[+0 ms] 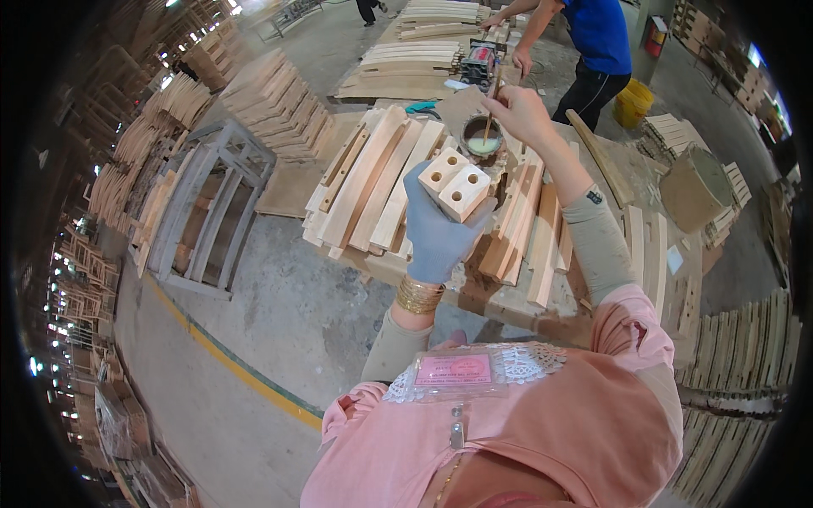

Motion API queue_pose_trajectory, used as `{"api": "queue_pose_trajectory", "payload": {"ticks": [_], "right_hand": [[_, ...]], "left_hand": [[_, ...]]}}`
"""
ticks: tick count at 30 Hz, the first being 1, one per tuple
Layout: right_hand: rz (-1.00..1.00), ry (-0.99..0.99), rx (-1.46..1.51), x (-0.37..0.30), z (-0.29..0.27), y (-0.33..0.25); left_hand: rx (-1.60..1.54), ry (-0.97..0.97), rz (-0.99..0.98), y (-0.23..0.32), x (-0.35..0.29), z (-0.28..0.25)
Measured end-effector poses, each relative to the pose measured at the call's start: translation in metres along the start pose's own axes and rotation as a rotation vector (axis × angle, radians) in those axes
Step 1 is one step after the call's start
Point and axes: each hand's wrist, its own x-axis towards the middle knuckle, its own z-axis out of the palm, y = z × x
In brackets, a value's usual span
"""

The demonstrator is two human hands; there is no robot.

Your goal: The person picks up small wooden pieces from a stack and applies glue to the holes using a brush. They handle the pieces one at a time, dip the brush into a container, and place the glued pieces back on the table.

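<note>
My left hand (436,241), in a grey glove, is closed round a pair of pale wooden pieces (454,183). They lie side by side, and round holes show in their end faces. My bare right hand (522,116) pinches a thin wooden stick (489,125), which slants down into a small round pot (471,129). Pale, milky liquid (483,146) fills the bottom of the pot. The pot stands on the bench just beyond the held pieces. Whether the stick has bristles at its lower end is hidden in the liquid.
Wooden slats (373,182) lie in rows on the bench, with more strips (518,229) to the right. Across the bench a person in a blue shirt (598,35) works beside a machine (481,61). A grey rack (203,212) stands left; a yellow bucket (633,103) is far right.
</note>
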Motion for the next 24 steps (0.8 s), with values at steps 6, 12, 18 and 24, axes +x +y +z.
{"api": "queue_pose_trajectory", "payload": {"ticks": [6,12,18,24], "right_hand": [[0.027,-0.033,-0.045,-0.005,0.022,0.014],[0.016,0.025,-0.068,-0.005,0.029,0.018],[0.018,0.053,-0.038,-0.007,0.025,0.018],[0.026,0.078,-0.042,-0.006,0.018,0.018]], "left_hand": [[0.007,0.012,0.044,-0.004,-0.001,0.000],[0.004,0.021,0.047,-0.002,-0.003,0.002],[-0.047,0.006,-0.015,0.002,-0.005,0.010],[-0.061,-0.014,-0.015,-0.001,-0.006,0.010]]}}
